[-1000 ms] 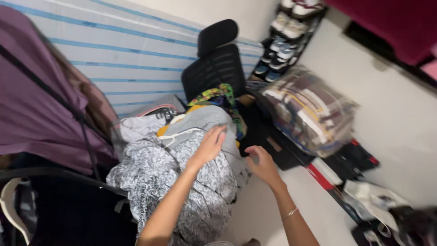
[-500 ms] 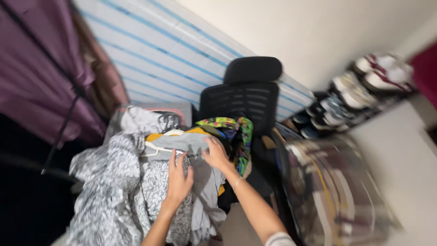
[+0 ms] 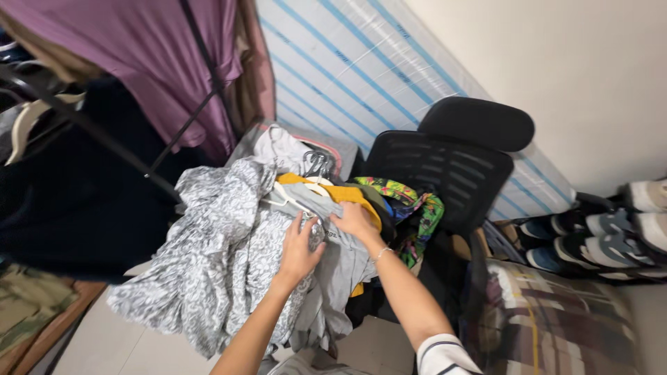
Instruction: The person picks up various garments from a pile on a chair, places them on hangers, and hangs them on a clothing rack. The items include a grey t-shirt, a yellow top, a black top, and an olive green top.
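Note:
My left hand and my right hand meet on a plain grey garment on a white hanger, at the top of a heap of clothes on a black office chair. Both hands pinch the grey cloth near its collar. To the left of it lies a grey patterned garment. A yellow piece and a bright green patterned piece lie just behind my right hand.
A purple garment and dark clothes hang on a black rack at the left. A blue-striped wrapped mattress leans on the wall. Shoes fill a rack at the right, above a clear bag of folded plaid fabric.
The camera has swung left and up, so the clothes rack fills the left. My hands moved closer together on the grey garment's collar; a second ago my right hand hovered beside the heap.

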